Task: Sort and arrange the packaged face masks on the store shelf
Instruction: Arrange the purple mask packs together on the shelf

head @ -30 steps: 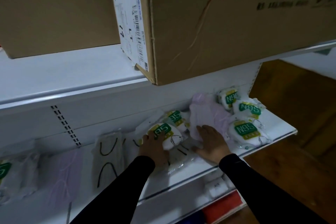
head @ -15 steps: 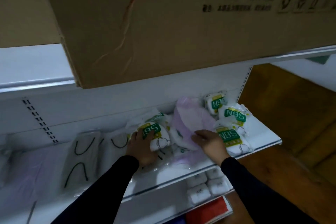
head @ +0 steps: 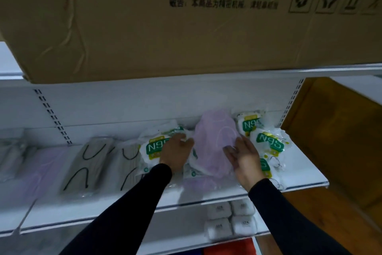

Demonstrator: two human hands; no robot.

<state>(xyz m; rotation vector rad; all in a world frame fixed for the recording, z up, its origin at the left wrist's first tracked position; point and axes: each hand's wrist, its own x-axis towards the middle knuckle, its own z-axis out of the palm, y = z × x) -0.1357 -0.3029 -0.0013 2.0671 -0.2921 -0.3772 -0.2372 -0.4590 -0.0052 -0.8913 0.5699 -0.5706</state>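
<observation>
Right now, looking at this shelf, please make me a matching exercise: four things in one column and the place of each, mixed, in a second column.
Things:
1. cardboard box
2. pink mask pack
3. grey masks with black loops
4. small white packs

Places:
A. on the shelf below the hands
B. between the two hands
C. on the upper shelf
D. left of the left hand

Pairs: 1-C, 2-B, 3-D, 4-A

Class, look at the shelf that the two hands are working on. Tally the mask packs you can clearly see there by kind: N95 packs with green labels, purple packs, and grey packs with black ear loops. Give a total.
N95 packs with green labels: 4
Purple packs: 2
Grey packs with black ear loops: 2
Total: 8
</observation>
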